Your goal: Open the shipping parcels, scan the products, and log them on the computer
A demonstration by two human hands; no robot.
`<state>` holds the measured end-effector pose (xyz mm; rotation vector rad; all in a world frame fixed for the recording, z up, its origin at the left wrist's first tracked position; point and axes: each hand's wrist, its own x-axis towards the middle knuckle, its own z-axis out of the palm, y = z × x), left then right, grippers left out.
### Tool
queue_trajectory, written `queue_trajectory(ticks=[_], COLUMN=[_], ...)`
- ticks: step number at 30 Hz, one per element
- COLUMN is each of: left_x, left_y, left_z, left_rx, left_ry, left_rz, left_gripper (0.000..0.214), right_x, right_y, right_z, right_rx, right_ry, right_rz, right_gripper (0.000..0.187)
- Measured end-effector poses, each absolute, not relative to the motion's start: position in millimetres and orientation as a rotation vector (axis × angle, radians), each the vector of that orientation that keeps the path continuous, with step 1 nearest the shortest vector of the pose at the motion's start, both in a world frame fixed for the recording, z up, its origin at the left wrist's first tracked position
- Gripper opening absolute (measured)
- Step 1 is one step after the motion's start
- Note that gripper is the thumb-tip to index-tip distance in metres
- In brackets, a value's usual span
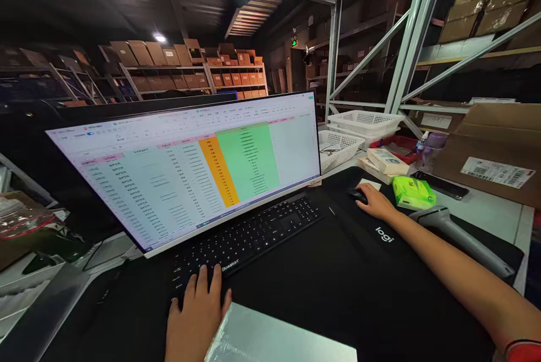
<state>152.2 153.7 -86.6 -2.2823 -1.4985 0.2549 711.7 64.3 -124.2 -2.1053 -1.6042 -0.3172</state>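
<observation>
My left hand point(196, 311) rests with spread fingers on the left end of a black keyboard point(253, 235). Its thumb lies beside a pale, flat-topped box point(283, 339) at the bottom edge, partly out of view. On the right, my right hand point(374, 201) is curled over a black computer mouse point(357, 195), which its fingers partly hide. Behind the keyboard stands a wide monitor point(190, 176) showing a spreadsheet with orange and green columns. A black desk mat point(296, 283) lies beneath both hands.
Near my right forearm lie a grey barcode scanner point(460, 238), a green tissue pack point(413, 193) and a dark phone point(443, 184). White baskets point(363, 125) and a large cardboard box point(499, 148) stand behind. A jar point(25, 226) is at the left; shelves of boxes point(236, 77) fill the background.
</observation>
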Motion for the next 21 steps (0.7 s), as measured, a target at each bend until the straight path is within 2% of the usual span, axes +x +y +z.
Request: queue_trajectory(ticks=[4, 10, 21], left_x=[153, 158, 158], left_y=[155, 151, 150], left_z=[-87, -80, -78], left_rx=[-2.287, -2.282, -2.279], left_ry=[-1.493, -1.511, -1.501], left_rz=[0.233, 0.263, 0.298], left_gripper=[0.055, 0.055, 0.056], right_x=[713, 715, 709], right_y=[65, 66, 64], right_z=[-127, -130, -121], right_rx=[-2.082, -2.081, -2.084], right_ry=[-1.609, -1.626, -1.605], right_rz=[-0.346, -0.325, -0.32], right_gripper=[0.041, 0.053, 0.042])
